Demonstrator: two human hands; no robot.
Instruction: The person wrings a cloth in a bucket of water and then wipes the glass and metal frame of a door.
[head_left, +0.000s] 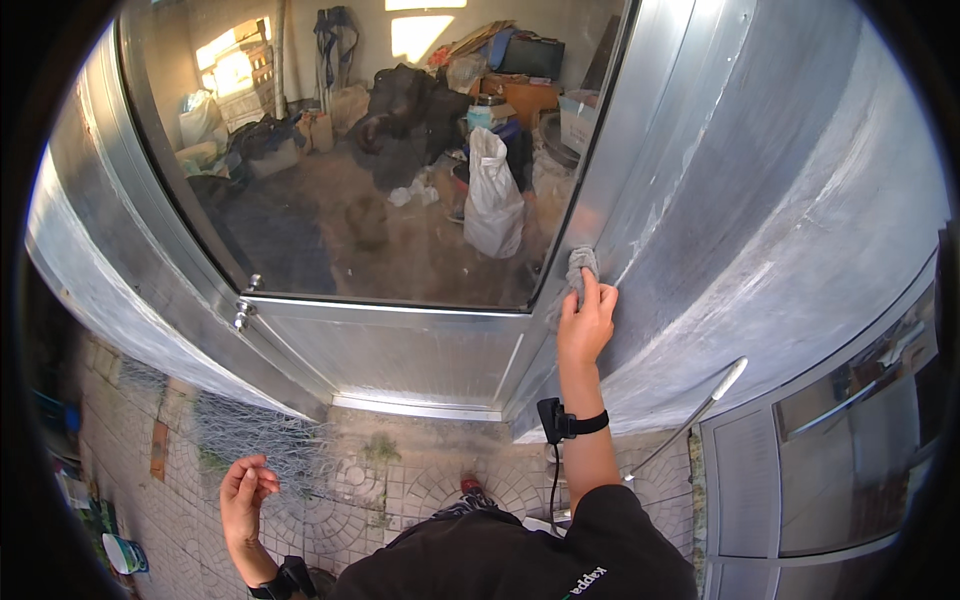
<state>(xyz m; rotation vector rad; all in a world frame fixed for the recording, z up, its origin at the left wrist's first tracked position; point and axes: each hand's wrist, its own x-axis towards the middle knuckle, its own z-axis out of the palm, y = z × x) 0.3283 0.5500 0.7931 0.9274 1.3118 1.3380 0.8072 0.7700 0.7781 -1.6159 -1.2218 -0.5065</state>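
Observation:
My right hand presses a crumpled grey cloth against the right-hand metal frame of a glazed door. The cloth shows above my fingertips, beside the lower right corner of the glass pane. Held away from the door at the lower left, my left hand has loosely curled fingers and nothing in it. Round metal knobs sit on the door's left side, above its lower metal panel.
A pole with a white grip leans at the right wall. Tangled wire or dry stalks lie on the paving at left, with a white bucket farther out. Behind the glass stand a white sack and piled goods.

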